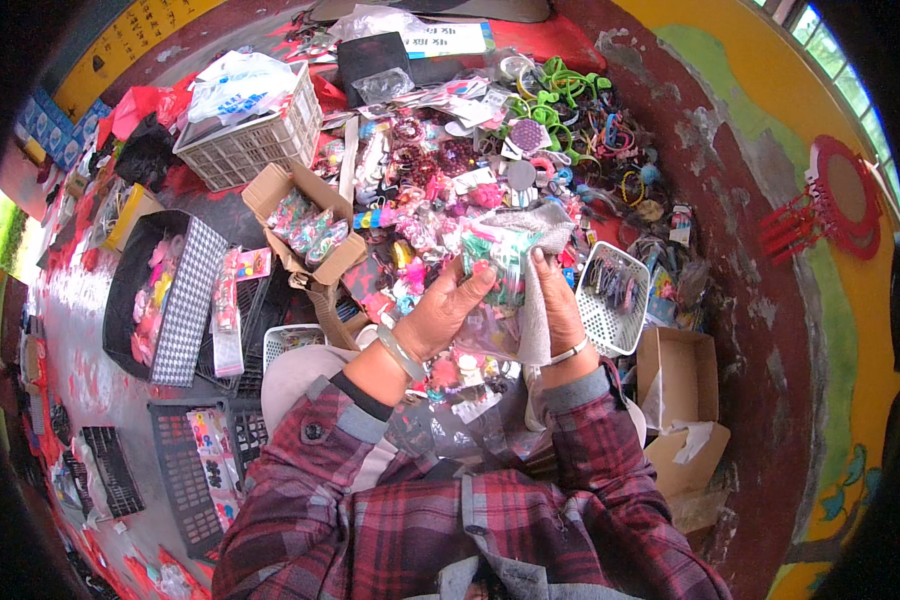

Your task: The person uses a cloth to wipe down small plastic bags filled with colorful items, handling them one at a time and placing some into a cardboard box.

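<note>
In front of my chest, my left hand (438, 318) is closed on a clear plastic bag (498, 262) with green and pink small items inside. My right hand (560, 318) grips a grey cloth (535, 322), its thumb on top, against the bag's right side. The cloth hangs down below the hand and also shows behind the bag. Beneath both hands spreads a heap of colourful hair accessories (420, 235). Right of my right hand stands a white perforated basket (615, 300) with small dark items in it.
An open cardboard box (342, 268) of wrapped items is at left, near a houndstooth bin (192, 300) and a grey crate (242, 158). Green headbands (560, 85) lie at the back. Right of my arm is another cardboard box (682, 365), beside the wall (745, 290).
</note>
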Demonstrator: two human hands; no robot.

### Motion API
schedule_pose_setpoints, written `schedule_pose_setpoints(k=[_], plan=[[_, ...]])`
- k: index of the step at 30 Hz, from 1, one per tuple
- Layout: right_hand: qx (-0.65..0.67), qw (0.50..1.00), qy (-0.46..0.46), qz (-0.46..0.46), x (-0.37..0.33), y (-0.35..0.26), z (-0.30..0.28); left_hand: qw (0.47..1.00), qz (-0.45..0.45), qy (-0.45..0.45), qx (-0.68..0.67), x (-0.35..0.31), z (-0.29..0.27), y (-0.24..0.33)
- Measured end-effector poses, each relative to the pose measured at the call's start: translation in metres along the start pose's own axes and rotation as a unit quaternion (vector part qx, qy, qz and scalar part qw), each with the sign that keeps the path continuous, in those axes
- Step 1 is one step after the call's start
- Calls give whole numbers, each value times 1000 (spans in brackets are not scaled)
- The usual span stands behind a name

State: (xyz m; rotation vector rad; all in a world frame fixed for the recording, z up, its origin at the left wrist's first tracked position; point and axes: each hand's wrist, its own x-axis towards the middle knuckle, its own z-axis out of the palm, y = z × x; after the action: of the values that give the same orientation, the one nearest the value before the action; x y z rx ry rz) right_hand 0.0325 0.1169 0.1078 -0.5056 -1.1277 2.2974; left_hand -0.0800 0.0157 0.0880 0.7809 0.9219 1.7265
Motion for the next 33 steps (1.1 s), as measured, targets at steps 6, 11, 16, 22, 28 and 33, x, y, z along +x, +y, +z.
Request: schedule_pose_setpoints(k=[6, 11, 16, 22, 28, 33], plan=[[-71, 996, 46, -24, 5, 5, -17, 998, -49, 12, -37, -1, 4, 7], [-19, 998, 53, -21, 22, 20, -37, 999, -29, 20, 9, 1, 2, 9], [92, 990, 23, 108, 1, -20, 20, 991, 50, 61, 112, 1, -3, 10], [-171, 979, 59, -89, 3, 15, 5, 992, 49, -6, 113, 8, -8, -14], [-71, 995, 56, -30, 5, 17, -6, 999, 29, -7, 37, 6, -2, -5], [110, 991, 76, -13, 15, 16, -12, 995, -31, -6, -94, 2, 10, 9]])
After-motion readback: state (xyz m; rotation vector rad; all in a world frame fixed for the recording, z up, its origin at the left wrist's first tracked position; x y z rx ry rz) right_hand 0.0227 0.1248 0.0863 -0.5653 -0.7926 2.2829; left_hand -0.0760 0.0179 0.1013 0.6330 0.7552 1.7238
